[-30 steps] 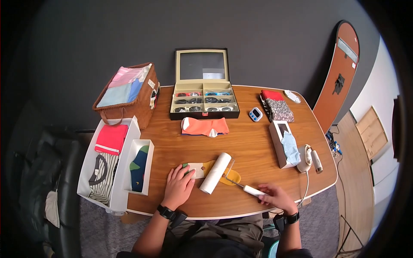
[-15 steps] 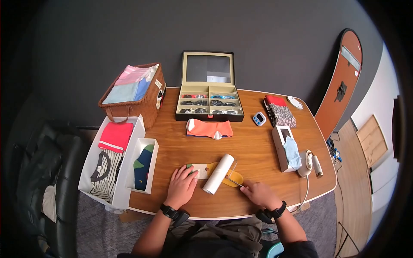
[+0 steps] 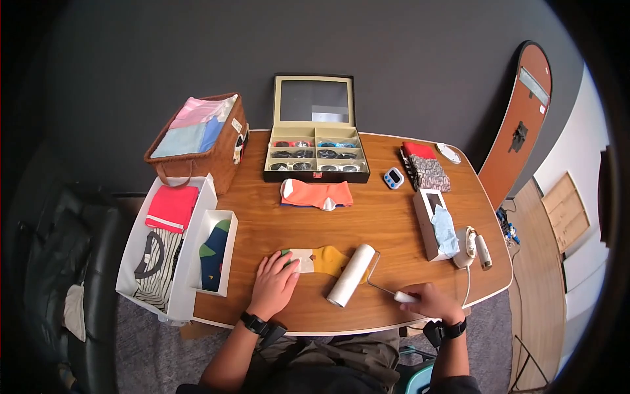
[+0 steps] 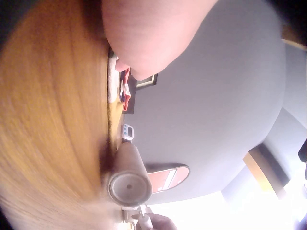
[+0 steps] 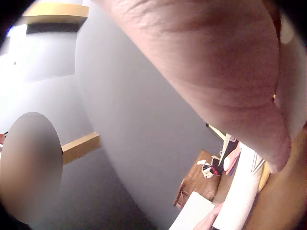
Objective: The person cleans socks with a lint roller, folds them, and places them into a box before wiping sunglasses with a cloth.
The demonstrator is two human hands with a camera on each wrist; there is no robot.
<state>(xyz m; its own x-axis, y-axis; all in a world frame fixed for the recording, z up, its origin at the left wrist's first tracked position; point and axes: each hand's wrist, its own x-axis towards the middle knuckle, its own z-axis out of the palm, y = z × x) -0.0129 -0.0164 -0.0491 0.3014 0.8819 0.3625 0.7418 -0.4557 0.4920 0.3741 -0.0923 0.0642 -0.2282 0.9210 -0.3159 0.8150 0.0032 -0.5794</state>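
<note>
In the head view a yellow and cream sock (image 3: 328, 260) lies flat near the table's front. My left hand (image 3: 273, 282) rests on its cream and green end with the fingers laid out. My right hand (image 3: 430, 302) grips the white handle (image 3: 405, 297) of a lint roller, whose white roll (image 3: 352, 276) lies across the sock's yellow far part. The left wrist view shows the roll's round end (image 4: 129, 188) close to the table. The right wrist view has the palm (image 5: 216, 62) large, with the white roll (image 5: 239, 191) beyond it.
An open glasses case (image 3: 317, 176) stands at the back, with folded orange socks (image 3: 318, 194) before it. At the left are a wicker basket (image 3: 220, 157) and white boxes (image 3: 226, 253). A tissue box (image 3: 428, 230), timer (image 3: 393, 178) and corded device (image 3: 468, 248) are at the right.
The right hand first moved left along the table, then back right and slightly down, and the roll shifted rightward over the sock. More yellow fabric shows. The left hand has stayed on the sock.
</note>
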